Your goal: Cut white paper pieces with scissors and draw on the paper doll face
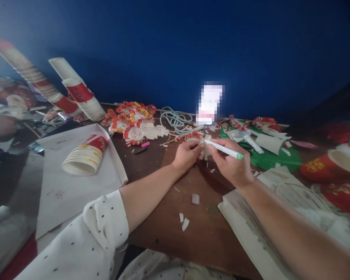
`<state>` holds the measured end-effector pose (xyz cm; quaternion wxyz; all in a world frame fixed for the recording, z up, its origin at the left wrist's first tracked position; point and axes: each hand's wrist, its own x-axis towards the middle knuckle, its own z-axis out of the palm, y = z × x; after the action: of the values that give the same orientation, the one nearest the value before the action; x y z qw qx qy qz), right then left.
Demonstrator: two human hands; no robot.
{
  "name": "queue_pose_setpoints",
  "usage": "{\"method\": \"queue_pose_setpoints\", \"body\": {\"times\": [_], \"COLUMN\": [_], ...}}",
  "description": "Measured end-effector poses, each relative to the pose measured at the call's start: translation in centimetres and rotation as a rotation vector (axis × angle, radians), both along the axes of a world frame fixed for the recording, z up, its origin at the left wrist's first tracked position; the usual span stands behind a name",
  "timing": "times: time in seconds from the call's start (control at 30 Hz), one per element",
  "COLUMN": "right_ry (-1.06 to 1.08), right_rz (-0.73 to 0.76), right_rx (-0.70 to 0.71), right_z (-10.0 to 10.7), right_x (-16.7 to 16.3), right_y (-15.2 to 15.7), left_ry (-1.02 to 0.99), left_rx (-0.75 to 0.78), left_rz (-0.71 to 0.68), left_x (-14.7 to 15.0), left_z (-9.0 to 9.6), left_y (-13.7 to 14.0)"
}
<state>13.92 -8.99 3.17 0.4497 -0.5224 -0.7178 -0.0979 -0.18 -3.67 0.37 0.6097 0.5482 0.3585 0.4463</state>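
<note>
My right hand [235,165] is closed around a slim white marker [226,149] with a green end. Its tip points left, toward a small white paper cutout [205,153] with a red and orange fringe. The cutout is pinched between the thumb and fingers of my left hand [187,154]. Whether the marker tip touches the paper, I cannot tell. Left of my hands lie similar paper figures [134,134] with red and yellow trim. A pink marker cap [145,144] sits near them.
A lit phone [210,103] leans on the blue wall. Paper-cup stacks [84,99] stand at left, and more cups [86,155] lie on a white box lid [54,194]. At right are a green sheet [288,157] with scraps, papers [245,229] and red cups [342,196]. Another person's arm [0,128] shows far left.
</note>
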Motion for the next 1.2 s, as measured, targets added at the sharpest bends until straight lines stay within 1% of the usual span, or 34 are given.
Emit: {"method": "queue_pose_setpoints", "body": {"times": [0.43, 0.87, 1.2], "right_ry": [-0.018, -0.011, -0.027], "right_rz": [-0.004, -0.010, -0.003], "right_rx": [0.040, 0.009, 0.007], "right_z": [-0.12, -0.04, -0.19], "right_x": [-0.03, -0.15, -0.08], "right_y": [0.04, -0.09, -0.13], "left_ry": [0.024, 0.058, 0.040], "left_rx": [0.013, -0.003, 0.014], "left_rz": [0.003, 0.021, 0.025], "left_x": [0.06, 0.12, 0.07], "left_z": [-0.30, -0.37, -0.47], "left_y": [0.14, 0.21, 0.31]}}
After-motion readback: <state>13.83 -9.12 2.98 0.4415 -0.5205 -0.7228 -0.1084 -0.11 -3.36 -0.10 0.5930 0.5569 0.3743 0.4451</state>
